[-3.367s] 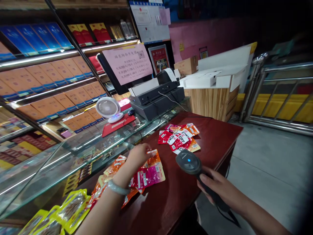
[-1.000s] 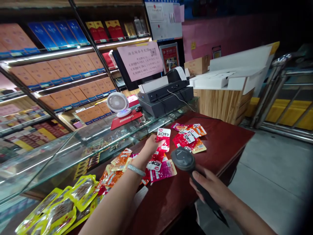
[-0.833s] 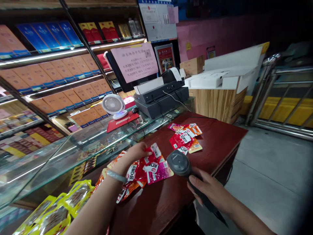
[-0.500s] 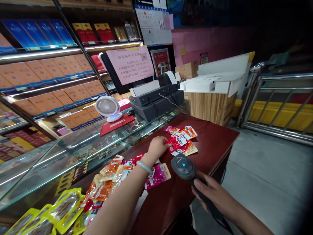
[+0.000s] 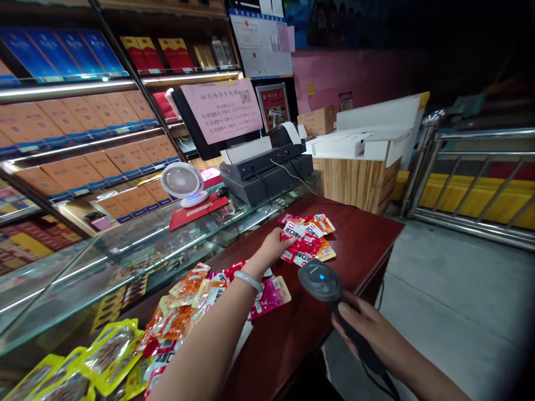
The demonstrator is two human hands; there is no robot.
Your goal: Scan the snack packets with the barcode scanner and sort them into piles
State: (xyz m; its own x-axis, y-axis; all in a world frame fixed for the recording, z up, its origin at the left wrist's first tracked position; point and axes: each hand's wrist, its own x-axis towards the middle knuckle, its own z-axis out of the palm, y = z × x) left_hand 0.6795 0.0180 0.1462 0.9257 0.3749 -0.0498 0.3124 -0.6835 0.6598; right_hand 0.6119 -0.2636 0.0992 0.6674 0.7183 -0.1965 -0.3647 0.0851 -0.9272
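Note:
My left hand (image 5: 273,245), with a pale bangle (image 5: 248,281) on its wrist, pinches the edge of a red snack packet (image 5: 309,244) at the far pile. Orange and pink packets lie around and under that one. My right hand (image 5: 363,320) is wrapped round the handle of a black barcode scanner (image 5: 320,280), whose blue light glows on top. The scanner's head is held above the dark red table, just nearer than the pile. Beneath my left forearm spreads a second pile of orange snack packets (image 5: 178,323), with a purple packet (image 5: 273,296) at its right end.
Yellow-edged snack bags (image 5: 111,351) lie at the lower left, beside a glass display counter (image 5: 125,262). A small white fan (image 5: 183,181) and a dark cash drawer (image 5: 267,181) stand on the glass. Metal railings (image 5: 480,184) rise at the right beyond the floor.
My left hand has moved slightly forward over the far pile, and a red-and-white packet there has shifted. The scanner in my right hand has moved a little to the right.

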